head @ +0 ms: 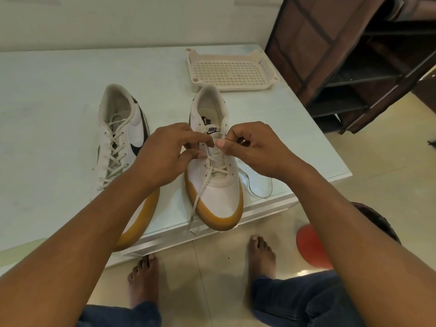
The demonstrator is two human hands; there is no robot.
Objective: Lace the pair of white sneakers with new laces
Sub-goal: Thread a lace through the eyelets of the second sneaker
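left hand palm down, fingertips pinching lace at upper eyelets | right hand curled, thumb and forefinger pinching same lace | half-laced sneaker at table edge, long axis 12–6, toe at 6 | laced sneaker at its 9, roughly parallel

white sneakers with tan soles and black swooshes, cream perforated tray, red ball

"NIKE" on sneaker tongue
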